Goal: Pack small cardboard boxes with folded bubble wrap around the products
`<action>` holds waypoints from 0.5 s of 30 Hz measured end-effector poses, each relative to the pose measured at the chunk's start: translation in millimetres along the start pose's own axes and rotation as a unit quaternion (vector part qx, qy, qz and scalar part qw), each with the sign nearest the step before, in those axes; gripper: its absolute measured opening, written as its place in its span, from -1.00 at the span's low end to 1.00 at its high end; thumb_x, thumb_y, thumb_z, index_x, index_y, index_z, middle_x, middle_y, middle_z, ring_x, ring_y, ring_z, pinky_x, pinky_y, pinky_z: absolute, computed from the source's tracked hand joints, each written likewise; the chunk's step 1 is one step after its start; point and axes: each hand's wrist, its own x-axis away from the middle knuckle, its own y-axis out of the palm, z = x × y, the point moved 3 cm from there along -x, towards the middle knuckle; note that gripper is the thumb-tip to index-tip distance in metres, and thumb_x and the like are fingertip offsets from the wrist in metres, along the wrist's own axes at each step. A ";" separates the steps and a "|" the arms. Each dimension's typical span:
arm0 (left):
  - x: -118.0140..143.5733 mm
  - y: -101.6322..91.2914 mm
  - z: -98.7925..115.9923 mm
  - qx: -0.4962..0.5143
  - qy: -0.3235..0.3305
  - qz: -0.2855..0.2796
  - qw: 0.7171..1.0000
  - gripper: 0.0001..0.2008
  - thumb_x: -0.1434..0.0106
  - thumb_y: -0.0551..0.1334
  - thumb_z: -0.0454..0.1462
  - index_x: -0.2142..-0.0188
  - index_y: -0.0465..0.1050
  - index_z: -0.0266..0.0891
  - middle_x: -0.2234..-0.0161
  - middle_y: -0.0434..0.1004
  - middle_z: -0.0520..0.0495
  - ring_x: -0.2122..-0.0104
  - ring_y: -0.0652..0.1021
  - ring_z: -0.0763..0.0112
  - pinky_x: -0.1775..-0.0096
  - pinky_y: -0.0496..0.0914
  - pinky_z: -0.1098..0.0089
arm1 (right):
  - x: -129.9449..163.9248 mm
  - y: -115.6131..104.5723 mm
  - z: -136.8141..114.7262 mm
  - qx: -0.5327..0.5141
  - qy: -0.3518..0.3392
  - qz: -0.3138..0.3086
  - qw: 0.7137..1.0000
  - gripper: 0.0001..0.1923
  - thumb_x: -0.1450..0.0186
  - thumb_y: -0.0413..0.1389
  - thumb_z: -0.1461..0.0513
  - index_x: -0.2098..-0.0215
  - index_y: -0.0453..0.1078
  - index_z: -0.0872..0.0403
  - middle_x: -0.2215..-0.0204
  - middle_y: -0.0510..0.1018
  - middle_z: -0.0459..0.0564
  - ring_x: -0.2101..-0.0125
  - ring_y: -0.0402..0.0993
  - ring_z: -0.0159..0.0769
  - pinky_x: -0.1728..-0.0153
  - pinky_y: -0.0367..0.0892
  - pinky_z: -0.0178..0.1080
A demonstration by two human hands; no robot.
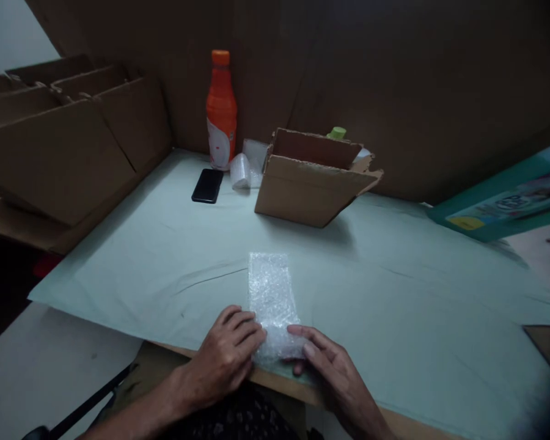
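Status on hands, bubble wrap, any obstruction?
Left hand at wrap's left edge, right hand at its right. Bubble wrap flat at far end, bunched near the hands. Small cardboard box stands beyond, not touching it.

Left hand (229, 351): left of the grip, back upward, fingers (244, 333) bent (thumb hidden).
Right hand (337, 366): right of the grip, index finger (310, 333) extended, thumb (317, 358) alongside.
Left forearm (151, 400): slants toward the grip.
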 end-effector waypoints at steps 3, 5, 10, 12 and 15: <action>-12.5 -3.2 -15.6 0.085 -0.100 0.045 0.990 -0.65 -0.30 0.09 -0.43 -0.05 0.42 -0.25 0.25 0.60 -0.14 0.20 0.53 0.22 0.11 0.44 0.14 | 10.2 -6.6 -4.6 0.028 -0.046 0.011 0.998 -0.48 -0.39 0.04 -0.08 -0.15 0.36 0.07 0.37 0.63 0.06 0.44 0.54 -0.23 0.35 0.45 -0.15; -16.8 -6.9 -23.9 0.127 -0.195 0.053 0.971 -0.64 -0.34 0.11 -0.34 -0.11 0.40 -0.25 0.29 0.57 -0.11 0.27 0.53 0.27 0.17 0.45 0.22 | 19.4 -12.6 -14.7 0.134 -0.142 0.111 0.974 -0.56 -0.41 0.09 0.06 -0.20 0.30 -0.01 0.40 0.60 -0.02 0.46 0.52 -0.27 0.36 0.46 -0.17; -23.9 -4.6 -34.0 0.162 -0.298 0.026 0.940 -0.50 -0.34 0.11 -0.26 -0.26 0.25 -0.24 0.44 0.46 0.05 0.44 0.45 0.39 0.32 0.38 0.36 | 10.4 11.8 -35.2 0.468 -0.407 0.104 0.778 -0.56 -0.34 0.13 0.31 -0.18 0.35 -0.04 0.01 0.60 0.13 -0.01 0.51 -0.06 0.06 0.43 -0.01; -26.2 -1.3 -37.1 0.159 -0.295 0.019 0.942 -0.49 -0.34 0.10 -0.27 -0.27 0.25 -0.26 0.46 0.45 0.06 0.47 0.43 0.40 0.34 0.37 0.37 | -8.7 21.0 -33.5 0.549 -0.426 0.068 0.716 -0.57 -0.34 0.09 0.34 -0.17 0.38 0.02 -0.14 0.51 0.16 -0.17 0.38 0.03 -0.02 0.36 0.07; -24.4 -4.0 -35.7 0.104 -0.258 0.050 0.959 -0.54 -0.34 0.13 -0.27 -0.22 0.30 -0.29 0.35 0.52 -0.05 0.36 0.51 0.30 0.27 0.43 0.28 | -31.6 24.1 -33.3 0.586 -0.435 0.044 0.683 -0.61 -0.35 0.02 0.40 -0.10 0.43 0.06 -0.09 0.56 0.13 -0.11 0.42 0.00 -0.02 0.33 0.08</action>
